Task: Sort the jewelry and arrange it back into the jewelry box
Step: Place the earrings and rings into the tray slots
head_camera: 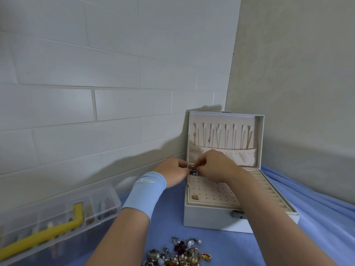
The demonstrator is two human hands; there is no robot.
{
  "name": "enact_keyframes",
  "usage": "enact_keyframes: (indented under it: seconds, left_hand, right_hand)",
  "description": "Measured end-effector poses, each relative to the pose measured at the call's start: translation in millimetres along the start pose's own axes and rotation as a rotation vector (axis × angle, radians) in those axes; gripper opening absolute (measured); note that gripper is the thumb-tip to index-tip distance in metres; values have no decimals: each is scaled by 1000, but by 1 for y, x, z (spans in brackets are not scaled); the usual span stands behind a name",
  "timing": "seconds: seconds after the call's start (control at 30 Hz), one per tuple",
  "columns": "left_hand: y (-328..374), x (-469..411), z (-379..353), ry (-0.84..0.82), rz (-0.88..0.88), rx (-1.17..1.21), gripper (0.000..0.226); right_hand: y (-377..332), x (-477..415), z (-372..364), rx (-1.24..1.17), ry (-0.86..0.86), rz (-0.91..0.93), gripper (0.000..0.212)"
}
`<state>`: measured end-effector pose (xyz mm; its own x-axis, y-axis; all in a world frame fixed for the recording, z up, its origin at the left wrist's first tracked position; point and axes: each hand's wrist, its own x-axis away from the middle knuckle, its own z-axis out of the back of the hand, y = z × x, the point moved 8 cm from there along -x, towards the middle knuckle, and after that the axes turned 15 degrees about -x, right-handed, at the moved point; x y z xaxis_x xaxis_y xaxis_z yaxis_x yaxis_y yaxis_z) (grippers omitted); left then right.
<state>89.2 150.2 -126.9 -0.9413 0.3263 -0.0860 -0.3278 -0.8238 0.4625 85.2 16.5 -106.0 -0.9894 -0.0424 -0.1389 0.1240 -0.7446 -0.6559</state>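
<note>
The jewelry box (211,217) is set open on the blue cloth (317,217), its lid (260,141) propped upright so that the necklaces (217,137) hang untangled and the perforated earring panel (211,192) is exposed. The unsorted jewelry pile (178,254) is kept in front, within reach. The left hand (171,172) and right hand (213,166) are brought together at the panel's far edge. A small dark earring (193,172) is pinched between them, probably for seating in a hole.

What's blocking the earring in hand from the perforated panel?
Nothing visible: left hand and right hand pinch the dark earring at the perforated panel's rear edge; only a gold piece sits at its front-left corner.
</note>
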Motion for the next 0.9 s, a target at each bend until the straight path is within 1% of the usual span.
enact_keyframes:
  seconds: [0.07, 0.17, 0.3, 0.4, 0.53, 0.73, 0.8, 0.9]
  left_hand:
    - [2, 1, 1, 17, -15, 1, 31]
    - [2, 0, 0, 35, -9, -12, 28]
    - [2, 1, -1, 14, -13, -56, 29]
    - [1, 3, -1, 6, -8, -65, 29]
    - [2, 14, 9, 39, 8, -34, 41]
    - [11, 44, 21, 70, -17, -83, 34]
    - [7, 53, 21, 64, 4, -105, 29]
    - [3, 71, 22, 15, 17, -127, 18]
  right_hand:
    - [-1, 0, 0, -7, -3, 9, 23]
    - [-1, 0, 6, 24, 58, 24, 27]
    - [1, 0, -2, 101, -29, 34, 26]
    - [-1, 3, 0, 161, -58, 43, 25]
    - [-4, 11, -7, 162, -144, 59, 42]
    - [-15, 24, 12, -31, 3, 113, 31]
    - [-24, 34, 12, -75, -18, 144, 30]
    - [-43, 54, 5, -49, -92, 194, 25]
